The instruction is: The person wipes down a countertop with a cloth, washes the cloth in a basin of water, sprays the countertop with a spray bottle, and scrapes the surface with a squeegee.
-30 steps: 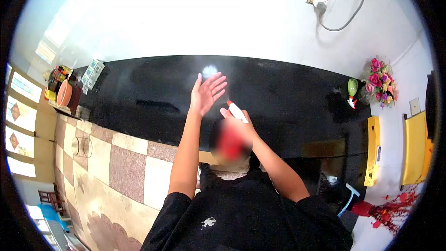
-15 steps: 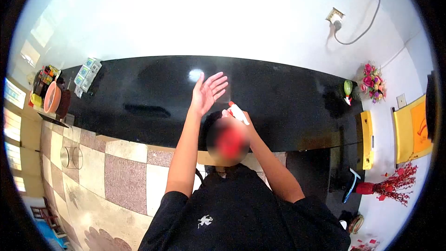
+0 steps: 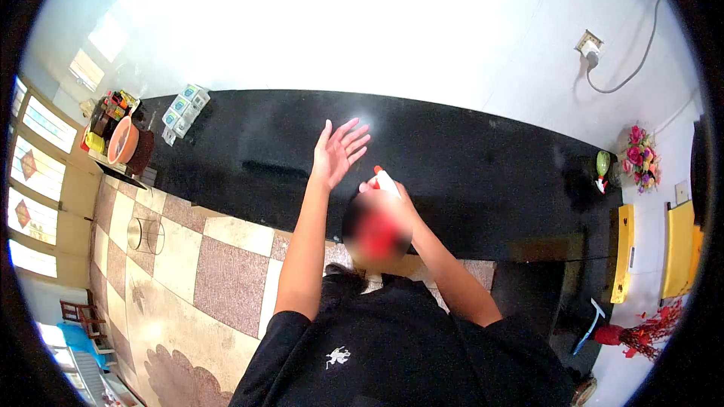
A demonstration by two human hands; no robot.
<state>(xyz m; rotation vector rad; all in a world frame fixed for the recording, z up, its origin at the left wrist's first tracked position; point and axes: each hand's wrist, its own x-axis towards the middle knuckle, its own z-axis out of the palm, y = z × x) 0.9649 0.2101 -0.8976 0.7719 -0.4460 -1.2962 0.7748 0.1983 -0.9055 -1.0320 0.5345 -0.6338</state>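
You're holding your left hand (image 3: 341,152) palm up above the black counter (image 3: 467,158), fingers loosely spread. Your right hand (image 3: 404,205) is wrapping around the sprayer (image 3: 387,182), which is sitting just beside and below your left palm in view; its lower part is hidden, so contents can't be told. A green bottle (image 3: 602,160) is standing near the flowers (image 3: 641,154), fill unclear. The basin's (image 3: 115,149) contents are showing too small to name. The red vase (image 3: 608,335) is holding red sprigs (image 3: 645,333).
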